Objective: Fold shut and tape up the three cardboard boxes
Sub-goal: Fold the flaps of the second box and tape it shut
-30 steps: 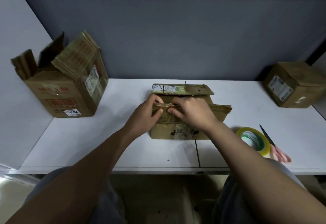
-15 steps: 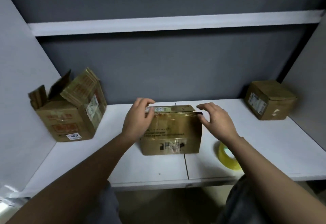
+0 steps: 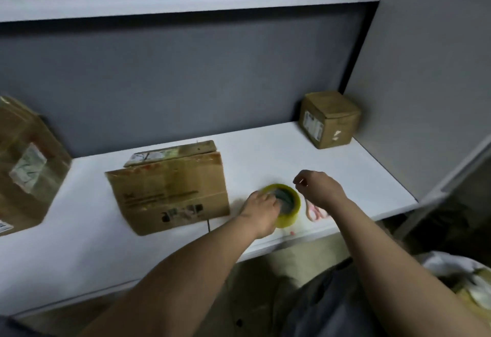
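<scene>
middle box [image 3: 170, 193] folded shut, tape roll [image 3: 285, 208] beside

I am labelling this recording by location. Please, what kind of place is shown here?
Probably a small packing or storage nook, not a home kitchen or a shop. A white table sits between grey partition walls, with worn cardboard boxes on it, and a yellow tape roll and pink scissors.

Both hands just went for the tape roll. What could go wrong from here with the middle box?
1. The middle box lies untouched with its flaps folded but unheld; they may spring open before tape goes on.
2. The left hand grips the yellow tape roll near the table's front edge; a slip could send it off.
3. The pink scissors lie under the right hand, partly hidden and easily knocked.
</scene>
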`<state>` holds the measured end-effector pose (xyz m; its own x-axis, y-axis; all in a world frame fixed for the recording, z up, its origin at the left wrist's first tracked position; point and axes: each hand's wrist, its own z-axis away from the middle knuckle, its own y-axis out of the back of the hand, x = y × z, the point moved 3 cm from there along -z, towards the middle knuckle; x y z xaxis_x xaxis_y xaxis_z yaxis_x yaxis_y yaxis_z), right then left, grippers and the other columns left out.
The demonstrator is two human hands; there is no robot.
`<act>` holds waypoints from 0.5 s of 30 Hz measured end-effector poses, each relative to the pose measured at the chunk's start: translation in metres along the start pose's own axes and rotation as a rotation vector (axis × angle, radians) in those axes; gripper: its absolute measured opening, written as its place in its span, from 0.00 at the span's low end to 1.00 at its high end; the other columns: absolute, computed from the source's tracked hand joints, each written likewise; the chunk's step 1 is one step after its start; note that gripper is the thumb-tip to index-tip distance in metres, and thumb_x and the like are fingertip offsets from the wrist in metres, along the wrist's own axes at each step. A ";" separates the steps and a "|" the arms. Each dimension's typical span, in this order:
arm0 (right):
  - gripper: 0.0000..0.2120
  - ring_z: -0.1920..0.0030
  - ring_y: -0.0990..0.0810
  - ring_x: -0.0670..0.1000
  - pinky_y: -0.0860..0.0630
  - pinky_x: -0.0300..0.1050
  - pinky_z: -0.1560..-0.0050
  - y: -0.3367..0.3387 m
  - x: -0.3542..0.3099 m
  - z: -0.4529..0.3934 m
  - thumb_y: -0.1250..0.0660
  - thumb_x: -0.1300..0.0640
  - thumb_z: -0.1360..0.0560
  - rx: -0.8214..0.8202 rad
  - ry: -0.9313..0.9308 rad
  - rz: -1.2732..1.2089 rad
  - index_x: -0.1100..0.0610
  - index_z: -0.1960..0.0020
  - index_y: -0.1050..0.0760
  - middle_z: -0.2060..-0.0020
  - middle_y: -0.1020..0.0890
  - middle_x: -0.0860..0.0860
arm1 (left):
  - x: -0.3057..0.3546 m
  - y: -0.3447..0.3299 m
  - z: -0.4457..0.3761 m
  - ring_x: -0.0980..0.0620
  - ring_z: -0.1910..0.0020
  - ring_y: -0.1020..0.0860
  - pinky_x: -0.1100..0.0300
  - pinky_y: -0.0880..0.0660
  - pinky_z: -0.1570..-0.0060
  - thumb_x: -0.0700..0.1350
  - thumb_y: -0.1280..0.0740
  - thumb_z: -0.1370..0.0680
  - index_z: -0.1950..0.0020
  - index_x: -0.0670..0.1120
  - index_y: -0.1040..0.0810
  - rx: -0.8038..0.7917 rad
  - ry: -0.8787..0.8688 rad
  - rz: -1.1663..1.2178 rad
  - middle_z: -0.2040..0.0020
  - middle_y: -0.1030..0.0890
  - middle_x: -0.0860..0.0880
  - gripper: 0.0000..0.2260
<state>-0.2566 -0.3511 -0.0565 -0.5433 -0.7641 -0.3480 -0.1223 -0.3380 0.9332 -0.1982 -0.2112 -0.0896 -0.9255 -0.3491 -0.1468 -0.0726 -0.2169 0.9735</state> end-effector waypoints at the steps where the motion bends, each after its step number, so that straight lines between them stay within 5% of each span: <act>1: 0.11 0.44 0.23 0.51 0.27 0.44 0.51 -0.001 0.005 -0.001 0.41 0.52 0.21 -0.007 -0.011 0.003 0.48 0.41 0.24 0.43 0.20 0.48 | 0.008 -0.008 -0.008 0.45 0.31 0.34 0.51 0.45 0.29 0.47 0.37 0.22 0.30 0.43 0.35 -0.018 -0.002 0.011 0.30 0.32 0.44 0.22; 9: 0.11 0.45 0.23 0.52 0.28 0.43 0.51 0.010 0.026 -0.012 0.40 0.52 0.22 0.030 -0.102 -0.135 0.47 0.42 0.24 0.44 0.20 0.48 | 0.018 -0.037 -0.041 0.45 0.36 0.28 0.55 0.37 0.37 0.46 0.39 0.21 0.35 0.49 0.27 0.076 0.164 0.211 0.37 0.23 0.47 0.15; 12: 0.13 0.43 0.23 0.52 0.28 0.45 0.47 0.018 0.035 -0.012 0.37 0.50 0.23 0.045 -0.137 -0.222 0.49 0.40 0.25 0.42 0.21 0.50 | 0.005 -0.032 -0.030 0.44 0.48 0.22 0.55 0.29 0.48 0.48 0.35 0.22 0.45 0.50 0.23 0.196 0.278 0.755 0.50 0.19 0.49 0.08; 15: 0.25 0.37 0.27 0.51 0.30 0.46 0.40 0.018 0.029 -0.002 0.32 0.47 0.25 0.023 -0.064 -0.467 0.52 0.31 0.32 0.35 0.27 0.52 | -0.003 -0.017 -0.008 0.47 0.55 0.23 0.53 0.28 0.52 0.42 0.33 0.23 0.55 0.49 0.25 0.284 0.251 1.388 0.58 0.22 0.49 0.03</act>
<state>-0.2727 -0.3802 -0.0498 -0.4756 -0.4972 -0.7256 -0.3839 -0.6249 0.6798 -0.1912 -0.2141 -0.1073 -0.2216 -0.2784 0.9346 0.7187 0.6012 0.3495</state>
